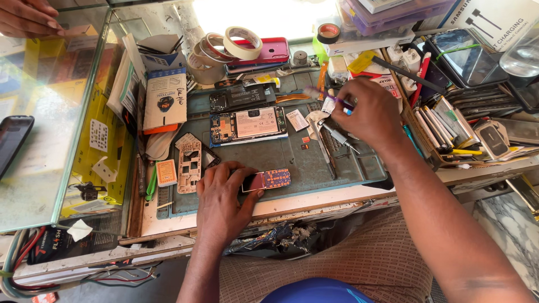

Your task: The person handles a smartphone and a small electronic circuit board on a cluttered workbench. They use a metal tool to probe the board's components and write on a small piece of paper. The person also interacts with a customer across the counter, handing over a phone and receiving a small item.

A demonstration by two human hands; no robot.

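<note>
While our left hand point(224, 193) pins the small bare keypad circuit board with its reddish screen point(267, 180) at the surface's near edge, fingers closed on it, our right hand point(368, 109) pinches a thin purple-handled tool point(327, 96) toward the far edge. Board looks light, stiff, fragile; hold by edges.

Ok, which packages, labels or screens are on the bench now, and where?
White accessory box: top right corner, black cable drawings.
Blue-and-white card package: upright, left of the mat, orange base.
Dark phone screen: far left on the glass case.
Opened phone: mat centre, white label inside.
Small phone board: at the left hand, pinkish display.
</note>
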